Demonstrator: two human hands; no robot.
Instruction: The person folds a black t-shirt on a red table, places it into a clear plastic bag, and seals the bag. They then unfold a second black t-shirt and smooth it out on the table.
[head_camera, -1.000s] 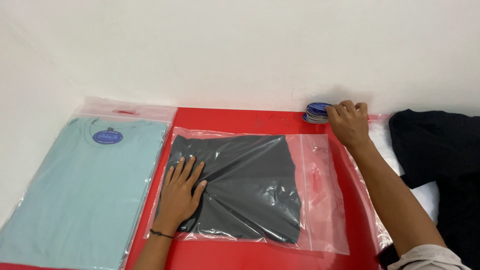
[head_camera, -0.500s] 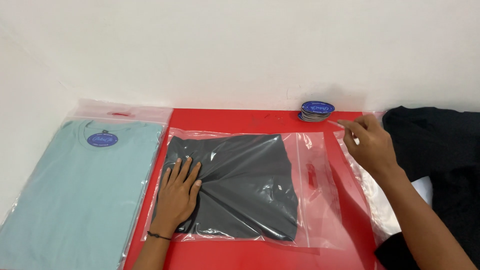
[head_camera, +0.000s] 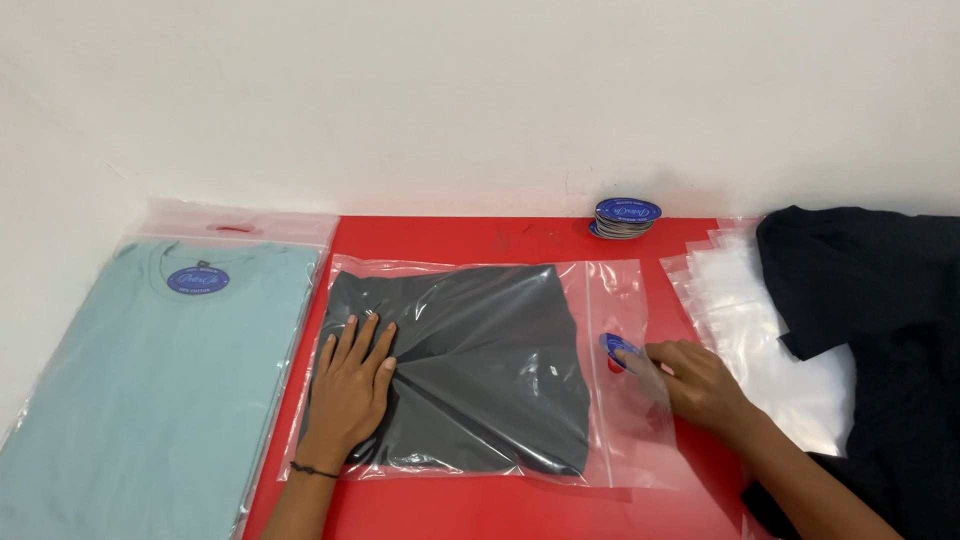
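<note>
Sticker (head_camera: 617, 346), blue oval, pinched in our right hand (head_camera: 697, 385) at the open mouth of the clear bag (head_camera: 625, 420). Bag lies flat on the red counter (head_camera: 470, 240), long axis left to right, mouth toward our right hand. Folded dark grey shirt (head_camera: 490, 370) fills the bag's left part, just left of the sticker. Left hand (head_camera: 352, 390) open, palm flat, pressing on the shirt through the plastic. We note the right hand is nearer the mouth; sticker stack (head_camera: 624, 216) sits well apart by the wall.

Bagged shirt (head_camera: 160, 390) lies left of bagged garment (head_camera: 470, 375); label stack (head_camera: 625, 217) behind.
</note>
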